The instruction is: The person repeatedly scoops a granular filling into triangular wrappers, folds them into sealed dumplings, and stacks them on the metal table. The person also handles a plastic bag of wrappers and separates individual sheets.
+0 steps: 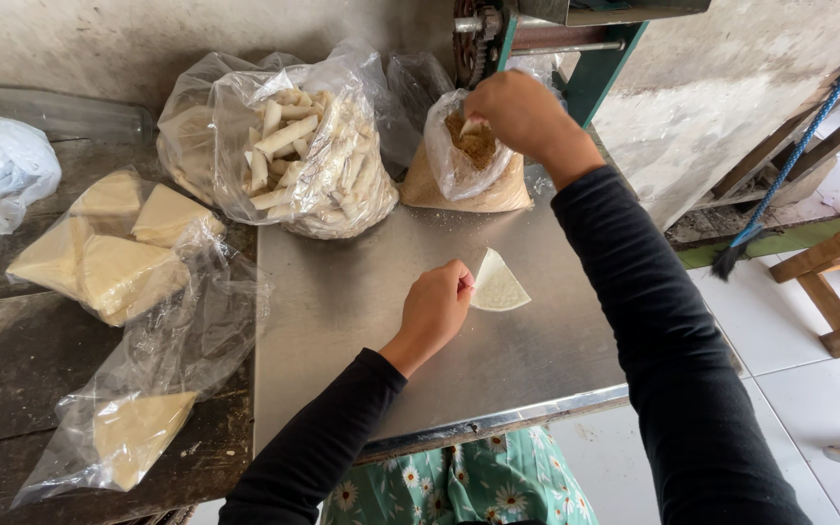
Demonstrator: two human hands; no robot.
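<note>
Even, soft daylight is seen throughout; no hard shadows are cast. A dull sheen is shown on the steel tabletop [342,311], with small glints on the plastic bags behind it. Focus is held sharp across the tabletop. Straight lines are bowed beyond its right edge.
</note>
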